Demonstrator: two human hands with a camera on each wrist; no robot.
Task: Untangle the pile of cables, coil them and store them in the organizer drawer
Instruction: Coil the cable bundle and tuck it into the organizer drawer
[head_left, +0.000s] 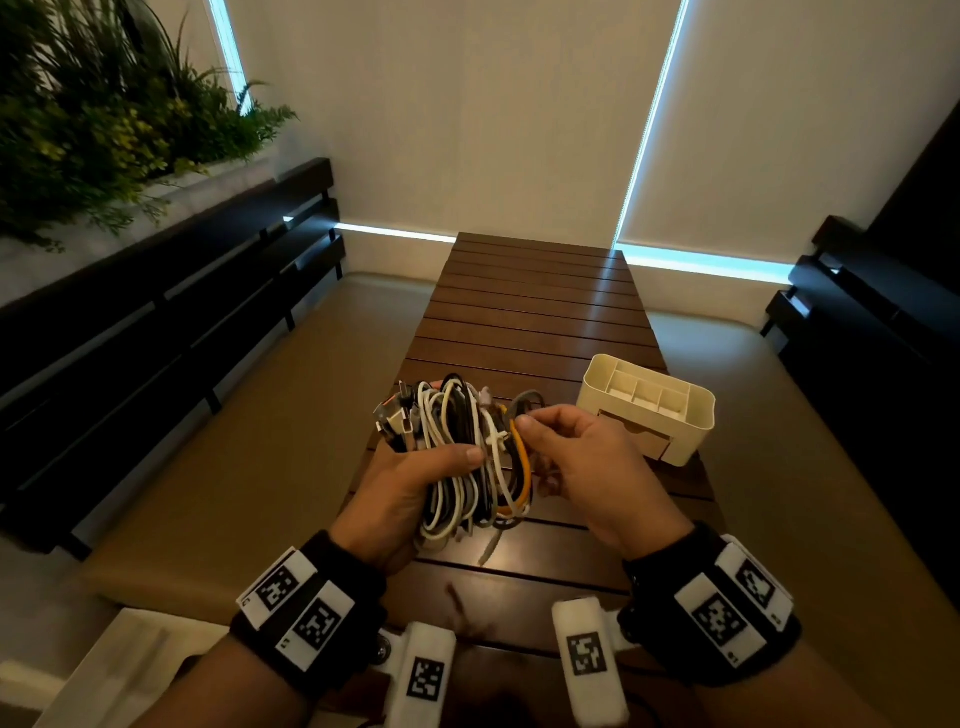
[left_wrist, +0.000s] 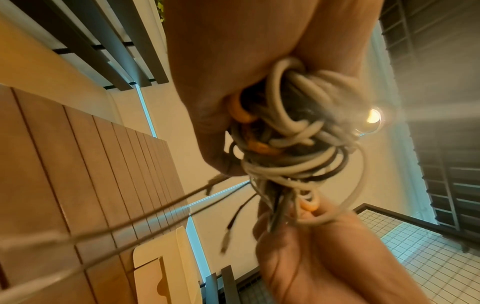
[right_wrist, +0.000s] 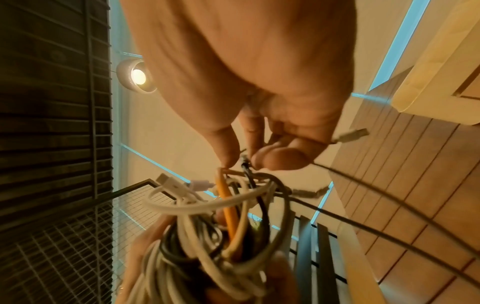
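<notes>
The left hand (head_left: 400, 499) is gripping the tangled bundle of cables (head_left: 462, 457), white, black, grey and orange, thumb wrapped across its front, holding it above the near part of the slatted wooden bench (head_left: 540, 306). Just to its right, the right hand (head_left: 587, 462) is pinching a grey cable (head_left: 524, 402) at the bundle's upper right edge between thumb and fingertips. Farther back on the right, the cream organizer (head_left: 649, 410) is standing on the bench, its drawer (head_left: 634, 434) looking closed.
</notes>
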